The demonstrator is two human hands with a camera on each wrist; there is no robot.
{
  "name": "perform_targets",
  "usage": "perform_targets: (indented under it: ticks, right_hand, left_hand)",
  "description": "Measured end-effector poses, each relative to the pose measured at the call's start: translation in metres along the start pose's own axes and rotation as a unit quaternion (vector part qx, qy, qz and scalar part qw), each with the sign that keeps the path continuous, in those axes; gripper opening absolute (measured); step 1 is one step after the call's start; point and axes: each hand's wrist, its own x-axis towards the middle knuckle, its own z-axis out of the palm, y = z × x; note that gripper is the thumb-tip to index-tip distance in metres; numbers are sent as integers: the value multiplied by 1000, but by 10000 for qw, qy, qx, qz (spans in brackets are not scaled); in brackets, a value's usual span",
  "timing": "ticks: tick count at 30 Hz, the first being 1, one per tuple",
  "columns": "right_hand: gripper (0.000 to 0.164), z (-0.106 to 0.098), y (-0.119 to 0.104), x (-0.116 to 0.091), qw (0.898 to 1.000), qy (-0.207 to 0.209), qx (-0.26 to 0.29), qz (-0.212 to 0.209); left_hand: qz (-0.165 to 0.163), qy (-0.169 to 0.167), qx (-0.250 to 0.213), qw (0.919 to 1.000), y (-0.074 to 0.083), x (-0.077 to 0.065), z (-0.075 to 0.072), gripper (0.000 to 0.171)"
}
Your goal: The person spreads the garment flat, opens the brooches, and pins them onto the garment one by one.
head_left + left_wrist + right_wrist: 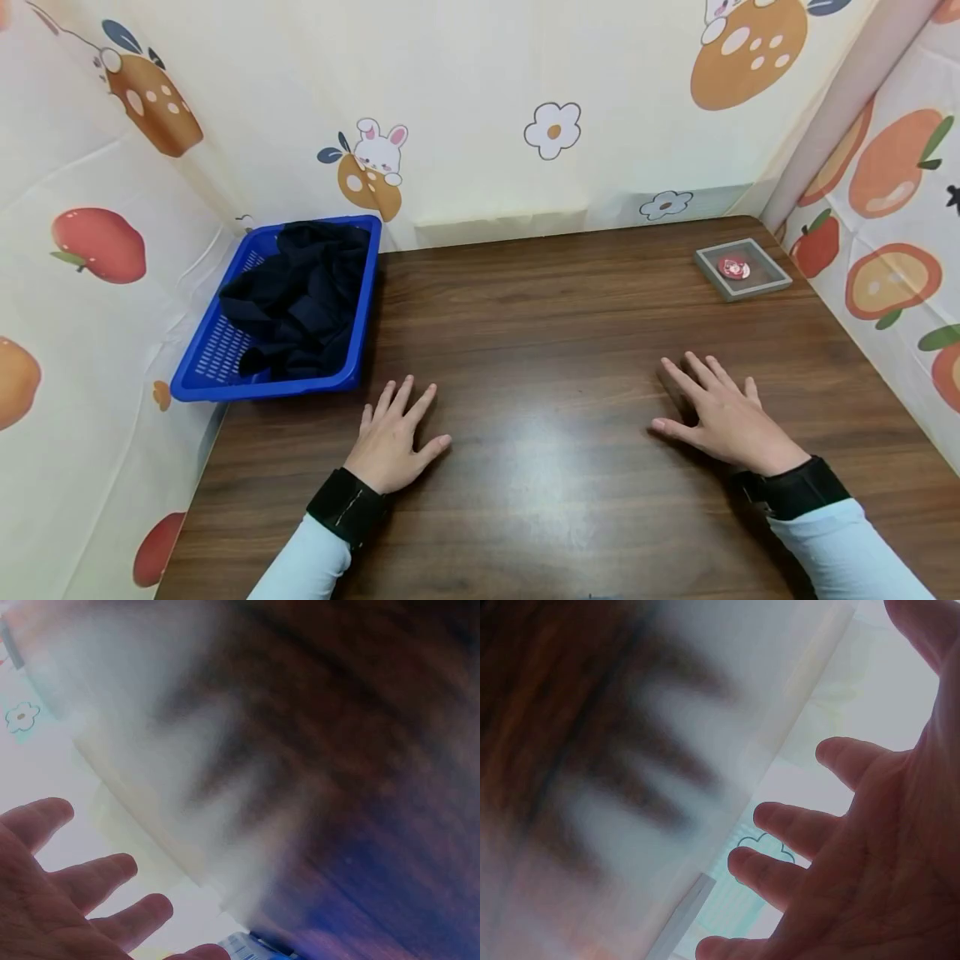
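Observation:
My left hand [392,446] is spread over the left part of the brown wooden table [525,350], palm down and holding nothing. Just beyond its fingertips stands a blue plastic basket [262,388] with crumpled dark navy cloth [307,292] inside. On the right, my right hand [723,417] is likewise spread, palm down, with nothing in it. Farther back from it lies a small grey square tray [750,292] holding a small red-and-white round item [733,267]. Both wrist views show straight, parted fingers [94,877] [799,829] above the table surface.
A pale curtain [480,100] printed with fruit, rabbits and flowers rises behind the table's back edge. Similar printed cloth hangs along the left [97,350] and right [892,250] sides. The basket sits at the back left corner, the tray near the back right corner.

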Motion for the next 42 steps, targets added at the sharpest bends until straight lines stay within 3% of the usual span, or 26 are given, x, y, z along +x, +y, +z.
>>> perform_targets:
  ticks: [9,17,22,28,31,35,42]
  right_hand:
    - [97,1,1,-2,10000,71,47,-33]
    - [98,-6,-3,0,9998,139,-80,-107]
    - [98,-19,-9,5,9989,321,-238,-236]
    - [96,-32,-19,11,9968,540,-327,-484]
    - [95,-35,-26,15,9959,610,-327,-587]
    - [92,-37,-38,22,9940,706,-324,-770]
    - [89,-42,-60,37,9872,967,-289,-1234]
  left_hand:
    - [129,36,-121,9998,-4,1,0,77]
    - [624,96,-315,9975,5,-1,-14,77]
    - [1102,334,-201,9931,17,-1,-48,77]
    - [1488,885,-102,9849,21,12,-107,81]
    - [1259,1183,-80,9849,14,28,-136,84]
    - [477,1272,18,9907,-3,50,-167,84]
    - [-699,867,409,9929,-35,79,-194,86]
